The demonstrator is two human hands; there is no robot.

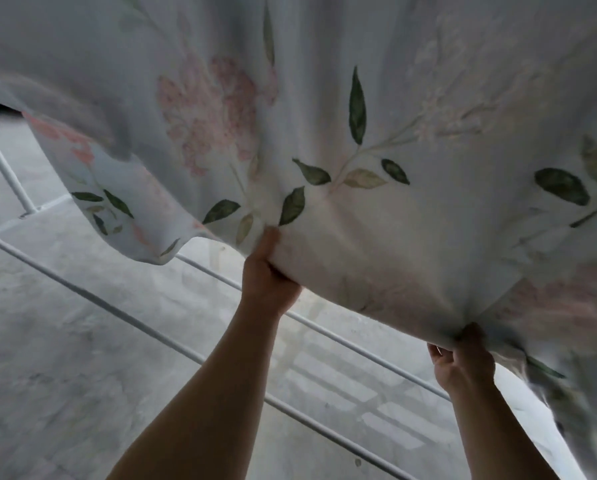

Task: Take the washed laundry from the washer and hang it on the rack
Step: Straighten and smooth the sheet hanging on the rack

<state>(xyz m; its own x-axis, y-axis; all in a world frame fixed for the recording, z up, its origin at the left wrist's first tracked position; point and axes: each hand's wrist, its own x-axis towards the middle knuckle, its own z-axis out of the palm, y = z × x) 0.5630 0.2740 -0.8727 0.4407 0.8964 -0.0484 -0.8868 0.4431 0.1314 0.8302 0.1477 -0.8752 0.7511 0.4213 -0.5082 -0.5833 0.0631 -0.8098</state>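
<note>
A large pale sheet printed with pink flowers and green leaves billows across the upper part of the view, raised above the white metal drying rack. My left hand grips the sheet's lower edge near the middle, thumb on top of the cloth. My right hand pinches a bunched bit of the same edge further right and lower. The sheet's left corner hangs loose over the rack's bars. The washer is out of view.
Thin white rack bars run diagonally below my arms, with an upright post at the left. Grey concrete floor lies beneath. The sheet hides everything beyond it.
</note>
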